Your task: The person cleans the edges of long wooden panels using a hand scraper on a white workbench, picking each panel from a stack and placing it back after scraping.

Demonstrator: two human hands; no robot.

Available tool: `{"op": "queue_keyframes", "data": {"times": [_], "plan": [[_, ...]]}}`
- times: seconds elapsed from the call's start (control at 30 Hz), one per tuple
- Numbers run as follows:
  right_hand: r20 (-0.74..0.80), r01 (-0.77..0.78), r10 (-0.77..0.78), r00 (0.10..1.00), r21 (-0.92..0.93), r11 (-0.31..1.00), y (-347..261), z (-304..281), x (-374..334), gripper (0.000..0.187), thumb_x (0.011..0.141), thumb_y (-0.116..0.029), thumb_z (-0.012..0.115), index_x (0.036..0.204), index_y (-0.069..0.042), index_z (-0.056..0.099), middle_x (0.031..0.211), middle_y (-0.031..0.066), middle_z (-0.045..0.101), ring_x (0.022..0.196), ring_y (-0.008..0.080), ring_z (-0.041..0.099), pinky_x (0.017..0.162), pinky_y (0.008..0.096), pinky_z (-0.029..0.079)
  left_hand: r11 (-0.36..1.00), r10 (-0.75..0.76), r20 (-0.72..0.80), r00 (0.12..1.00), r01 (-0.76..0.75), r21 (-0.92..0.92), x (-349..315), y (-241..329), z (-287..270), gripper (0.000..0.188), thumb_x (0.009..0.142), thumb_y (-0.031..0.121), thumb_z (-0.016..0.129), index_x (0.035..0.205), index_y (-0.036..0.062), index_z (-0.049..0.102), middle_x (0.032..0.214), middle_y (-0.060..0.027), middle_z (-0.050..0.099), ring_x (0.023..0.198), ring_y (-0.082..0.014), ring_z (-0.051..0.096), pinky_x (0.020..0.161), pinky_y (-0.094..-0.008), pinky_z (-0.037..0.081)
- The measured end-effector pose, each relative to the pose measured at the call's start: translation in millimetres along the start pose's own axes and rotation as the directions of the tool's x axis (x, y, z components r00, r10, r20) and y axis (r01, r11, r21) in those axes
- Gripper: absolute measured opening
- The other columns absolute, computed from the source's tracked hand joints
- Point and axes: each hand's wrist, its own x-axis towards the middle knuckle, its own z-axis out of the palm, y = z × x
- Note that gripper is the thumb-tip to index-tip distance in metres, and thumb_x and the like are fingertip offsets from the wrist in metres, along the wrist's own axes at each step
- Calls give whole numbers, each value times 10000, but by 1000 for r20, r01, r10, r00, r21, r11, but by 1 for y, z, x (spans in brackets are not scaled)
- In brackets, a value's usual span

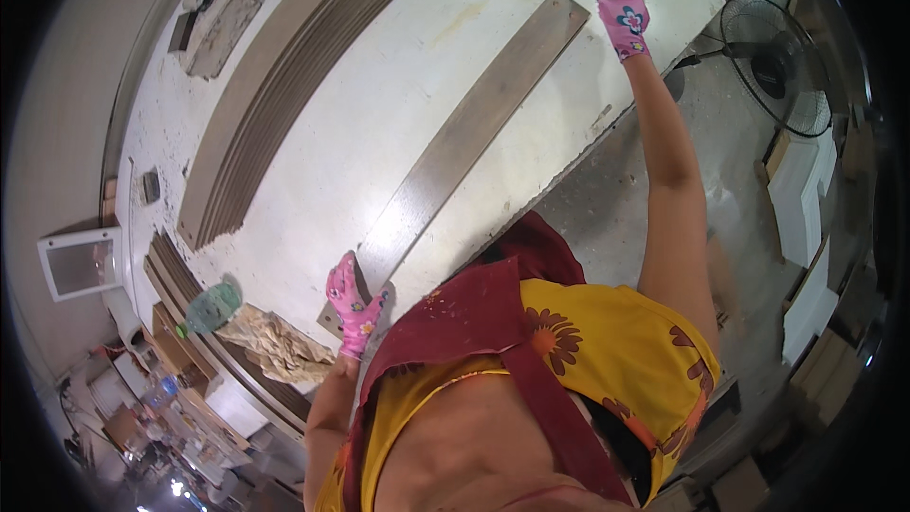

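Note:
A long flat grey-brown wooden board (474,104) lies slantwise on the white worktable, with small holes near its ends. My left hand (353,311), in a pink flowered glove, grips the board close to its near left end, thumb on one side and fingers on the other. Beyond the far right end is my right hand (624,17) in a matching glove, apart from the board and over the tabletop. Its fingers are curled, and a small dark edge shows at their tips; what it is stays unclear.
A stack of similar boards (275,85) lies farther back on the worktable (531,166). At the left are more boards (175,275), a green plastic bottle (210,308) and a crumpled tan cloth (275,341). A black fan (773,66) stands beyond the table's right edge.

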Motion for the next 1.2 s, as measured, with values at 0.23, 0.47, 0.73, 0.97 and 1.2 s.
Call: {"op": "queue_keyframes", "data": {"times": [0.23,0.47,0.73,0.97,1.2], "plan": [[-15,178,-178,984,4,984,-61,8,-74,86,806,-160,491,788,-102,552,809,64,554,807,217,569,667,303,456,1000,25,-27,999,-25,7,0,-7,3,862,587,245,744,1335,30,373,1353,-128,430,1219,-290,416,1024,-444,282],[465,721,-688,557,141,679,-215,-13,-290,139,852,-214,472,875,-111,563,885,66,562,794,210,549,692,322,474,1000,30,-48,998,-30,7,2,-1,2,847,613,242,729,1349,35,363,1341,-127,438,1200,-287,425,1026,-435,278],[299,496,-396,868,-508,704,-84,16,-110,112,821,-159,509,810,-103,605,773,63,593,739,194,588,621,278,485,999,29,-41,999,-30,-15,2,0,0,816,608,204,715,1333,27,385,1348,-136,430,1199,-299,423,1032,-441,275],[14,-7,10,1000,-200,980,-7,-6,-11,229,833,-250,484,858,-119,670,901,135,623,836,297,609,725,380,490,998,-25,-61,998,28,51,-4,4,3,873,575,196,745,1346,42,366,1348,-123,428,1207,-300,410,1031,-443,275],[301,49,-40,953,-21,999,-59,29,-66,230,867,-229,431,899,-81,603,905,104,593,853,204,589,749,348,466,1000,-26,-57,998,26,1,3,1,-4,877,572,207,743,1348,57,364,1323,-118,441,1186,-302,408,1028,-446,277]]}}
